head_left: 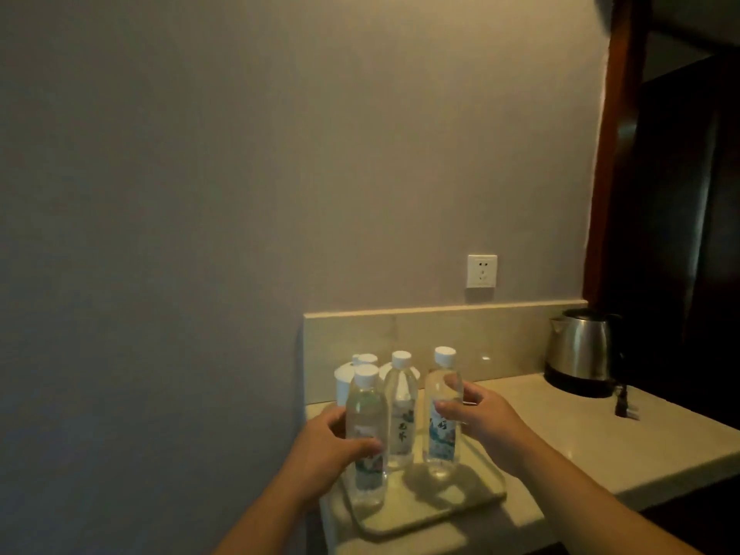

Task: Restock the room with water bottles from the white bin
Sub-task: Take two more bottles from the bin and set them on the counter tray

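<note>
While both hands grip them, clear white-capped water bottles upright on tray

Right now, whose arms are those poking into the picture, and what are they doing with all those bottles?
Those arms belong to a person who wears a camera on their head, so you see what they see: looking forward and down at their own hands. There is only this one picture.

The left hand is wrapped around the near left water bottle. The right hand holds the right water bottle between thumb and fingers. Both bottles stand upright on a pale tray, which lies on a light counter. A middle bottle stands on the tray untouched, and one more white cap peeks out behind. White lidded cups sit at the back.

Farther right is a shiny metal kettle, and a wall socket is on the wall above.
</note>
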Tool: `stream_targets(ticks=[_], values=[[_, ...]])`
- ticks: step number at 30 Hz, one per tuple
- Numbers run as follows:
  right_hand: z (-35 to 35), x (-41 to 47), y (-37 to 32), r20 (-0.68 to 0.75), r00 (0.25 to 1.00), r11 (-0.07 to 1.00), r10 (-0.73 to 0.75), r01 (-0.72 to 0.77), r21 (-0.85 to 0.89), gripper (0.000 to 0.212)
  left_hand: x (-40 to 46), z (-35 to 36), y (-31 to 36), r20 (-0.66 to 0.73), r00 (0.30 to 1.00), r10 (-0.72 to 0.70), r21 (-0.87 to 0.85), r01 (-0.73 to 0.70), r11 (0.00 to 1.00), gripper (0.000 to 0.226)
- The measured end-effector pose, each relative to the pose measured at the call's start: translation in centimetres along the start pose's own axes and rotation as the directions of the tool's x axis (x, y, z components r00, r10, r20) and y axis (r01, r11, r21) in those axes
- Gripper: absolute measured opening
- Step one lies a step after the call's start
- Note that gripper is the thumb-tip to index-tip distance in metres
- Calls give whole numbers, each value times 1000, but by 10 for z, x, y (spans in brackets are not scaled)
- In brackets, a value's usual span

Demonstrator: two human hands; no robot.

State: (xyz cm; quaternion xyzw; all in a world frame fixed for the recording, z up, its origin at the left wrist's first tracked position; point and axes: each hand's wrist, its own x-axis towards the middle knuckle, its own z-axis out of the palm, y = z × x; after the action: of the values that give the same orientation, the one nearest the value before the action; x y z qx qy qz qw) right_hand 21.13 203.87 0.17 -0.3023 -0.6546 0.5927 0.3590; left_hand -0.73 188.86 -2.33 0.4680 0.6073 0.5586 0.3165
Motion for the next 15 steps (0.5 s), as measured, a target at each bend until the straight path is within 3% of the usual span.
stream_targets(ticks=[3, 6, 10, 15], values=[[-16, 27, 16, 63, 998, 999, 26, -27, 23, 21, -3, 3, -5, -101, 994, -46, -19, 44, 999, 55], [-22, 44, 21, 155, 988, 1000, 11, -14, 21, 33, -3, 10, -3, -154, 987, -51, 75, 63, 995, 66], [-27, 59, 23, 263, 964, 1000, -27, 30, -6, 31, -7, 32, 2, -239, 971, 19, 227, 37, 973, 52], [-39, 69, 28, 373, 927, 998, -34, 51, -36, 34, -19, 42, 5, -310, 950, 40, 274, 49, 960, 49]])
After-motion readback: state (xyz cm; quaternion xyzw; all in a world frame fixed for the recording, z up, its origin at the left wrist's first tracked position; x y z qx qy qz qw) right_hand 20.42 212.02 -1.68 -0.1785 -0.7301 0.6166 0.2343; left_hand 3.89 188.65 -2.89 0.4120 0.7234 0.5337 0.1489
